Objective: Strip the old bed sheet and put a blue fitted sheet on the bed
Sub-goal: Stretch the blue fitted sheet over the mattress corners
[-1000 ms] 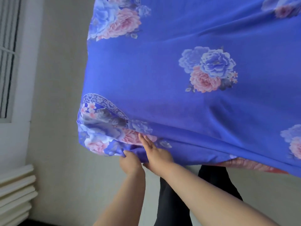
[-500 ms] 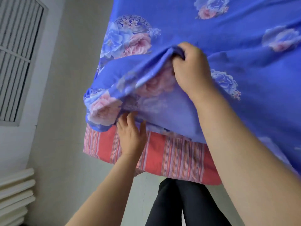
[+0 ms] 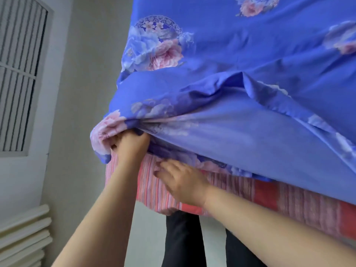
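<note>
Pale walls, a louvred window panel point(image 3: 18, 74) and a white ribbed radiator point(image 3: 23, 234) lie off to the outer side of your left hand, framing the bed corner you are working from a standing position.

Head view: your left hand point(image 3: 129, 146) is clenched around a gathered bunch of the blue floral fitted sheet point(image 3: 240, 116) right at the corner, knuckles toward you, the fabric radiating in tight creases from the grip. Your right hand point(image 3: 182, 182) sits just beside and below it, fingers loosely spread and pressing flat against the red-and-pink striped mattress pad point(image 3: 289, 201), fingertips reaching up under the sheet's hem; it holds nothing. The sheet already covers the bed top beyond your hands, with a loose fold humped above your right hand, while its edge hangs short of the pad's lower side, so the corner reads as only partly seated.

To finish this step well, it looks best to keep the left-hand bunch firm and draw it down and around the corner while the right hand lifts or steadies the pad, so the hem can slip underneath. Pull along the diagonal rather than straight down, or the hump may tighten into a ridge. Whether the hem is elasticated cannot be told.
</note>
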